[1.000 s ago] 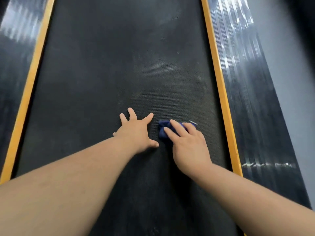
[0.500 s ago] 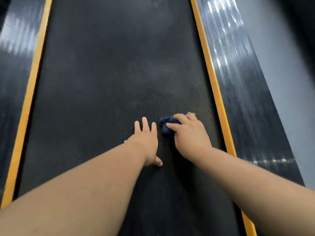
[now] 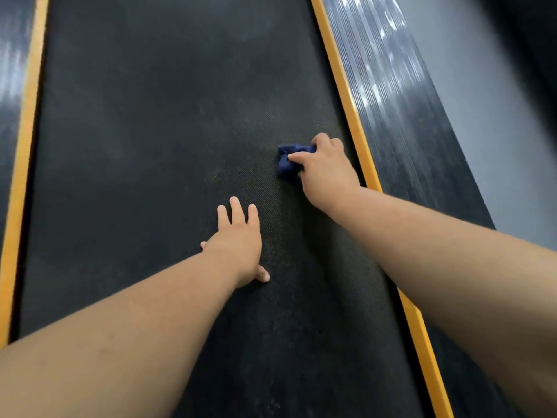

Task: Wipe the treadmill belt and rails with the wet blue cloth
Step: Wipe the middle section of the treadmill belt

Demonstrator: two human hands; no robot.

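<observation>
The black textured treadmill belt (image 3: 144,152) fills the middle of the view. A crumpled dark blue cloth (image 3: 287,162) lies on it toward the right side. My right hand (image 3: 327,171) grips the cloth and holds it down on the belt, close to the right yellow strip; most of the cloth is hidden under the hand. My left hand (image 3: 239,241) lies flat on the belt with fingers straight, nearer to me and left of the cloth, holding nothing.
Yellow strips (image 3: 351,116) edge the belt on both sides. Beyond them run ribbed black side rails: the right rail (image 3: 401,110) is shiny with reflections, the left rail (image 3: 12,55) is partly cut off. Grey floor (image 3: 488,122) lies to the right.
My right hand has slid the cloth forward and to the right, toward the yellow strip. My left hand's fingers have closed together, and it now sits well behind the cloth.
</observation>
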